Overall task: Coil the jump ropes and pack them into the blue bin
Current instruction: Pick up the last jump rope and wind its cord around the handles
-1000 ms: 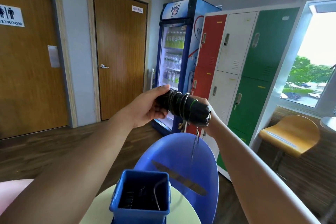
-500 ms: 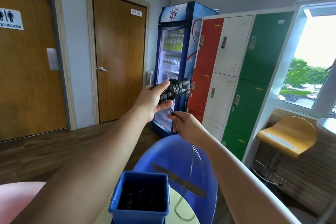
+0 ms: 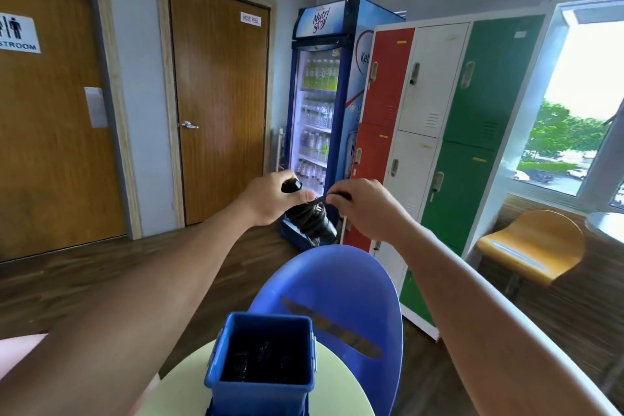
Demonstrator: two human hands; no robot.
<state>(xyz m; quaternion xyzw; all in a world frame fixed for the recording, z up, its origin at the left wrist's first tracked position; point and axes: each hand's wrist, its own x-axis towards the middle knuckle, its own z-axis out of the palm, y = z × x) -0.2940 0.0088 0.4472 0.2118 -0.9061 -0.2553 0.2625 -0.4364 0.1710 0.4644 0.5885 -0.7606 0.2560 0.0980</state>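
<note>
Head view, looking forward and down past two bare forearms raised in front of the chest. Left hand (image 3: 270, 197): its grip is wrapped around the upper end of a black jump rope bundle (image 3: 309, 218), thumb pressed across the front, with one glossy handle tip showing above the fingers. The bundle hangs tilted down and to the right from that hand, its cord wound around the handles. Right hand (image 3: 366, 208): held just right of the left hand, its grip pinches a short stretch of the black cord between thumb and fingertips at the level of the left thumb; the two hands nearly touch. Blue bin (image 3: 263, 392): stands near the camera on a pale round counter (image 3: 341, 392), well below the hands and open at the top; dark coiled ropes lie inside it, too shadowed to count. Blue chair (image 3: 351, 284): its curved backrest rises just behind the bin, under the hands. Far side of the room, left to right: two wooden doors (image 3: 219, 94), a drinks fridge (image 3: 320, 105) stocked with bottles, and a bank of red, white and green lockers (image 3: 439, 118). Orange stool (image 3: 530, 246): at the right, beneath a bright window (image 3: 587, 105).
</note>
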